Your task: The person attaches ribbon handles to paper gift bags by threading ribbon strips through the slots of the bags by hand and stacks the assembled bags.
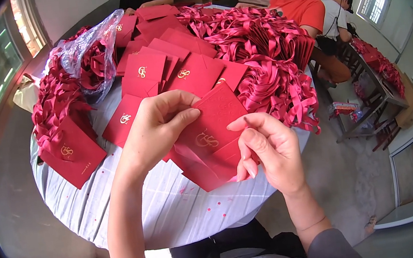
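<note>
Just above the near part of the table, I hold a small red paper gift bag point(214, 151) with a gold emblem, tilted and looking flat. My left hand point(157, 130) pinches its upper left edge between thumb and fingers. At the bag's right edge, my right hand point(274, 154) is closed, its index fingertip on the front panel and lower fingers curled by the side. Beyond my hands lie several more red bags point(199, 73), overlapping in a loose pile. One red bag with ribbon point(73, 153) leans at the left.
A pale cloth point(171, 218) covers the round table, with tiny red dots on it. Heaps of red ribbon handles point(274, 90) fill the right. Clear plastic point(96, 52) lies over bags at the left. People sit beyond, one in an orange shirt point(297, 7). Another table point(378, 77) stands right.
</note>
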A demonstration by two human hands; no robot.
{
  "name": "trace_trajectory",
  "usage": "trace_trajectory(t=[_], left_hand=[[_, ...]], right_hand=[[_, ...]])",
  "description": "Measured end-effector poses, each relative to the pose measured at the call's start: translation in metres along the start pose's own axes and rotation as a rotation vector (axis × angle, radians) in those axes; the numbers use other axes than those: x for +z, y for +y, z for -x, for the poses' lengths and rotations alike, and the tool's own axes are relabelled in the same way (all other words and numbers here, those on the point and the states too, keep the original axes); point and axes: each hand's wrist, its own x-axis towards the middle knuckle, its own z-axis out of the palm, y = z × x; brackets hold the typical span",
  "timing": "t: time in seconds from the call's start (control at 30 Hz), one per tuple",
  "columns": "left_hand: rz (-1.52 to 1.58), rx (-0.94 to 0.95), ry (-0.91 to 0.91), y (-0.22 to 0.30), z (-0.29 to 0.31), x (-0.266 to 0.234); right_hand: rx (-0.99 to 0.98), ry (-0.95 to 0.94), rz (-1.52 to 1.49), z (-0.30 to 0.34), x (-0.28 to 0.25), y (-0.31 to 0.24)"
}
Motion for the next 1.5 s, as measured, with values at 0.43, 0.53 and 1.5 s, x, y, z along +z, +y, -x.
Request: trace_trajectory(t=[0.43,0.53,1.5], left_hand=[[0.082,0.049,0.015,-0.001,0.011,0.009],[0.073,0.072,0.026,-0.001,0.013,0.012],[-0.534,0.508,0.142,0.012,0.028,0.045]], right_hand=[[-0.283,0.209,0.609,-0.02,0.017,0.022],[-0.415,0.24,0.742,-0.02,0.019,0.023],[-0.448,0.151,1.002,-0.014,-0.003,0.005]])
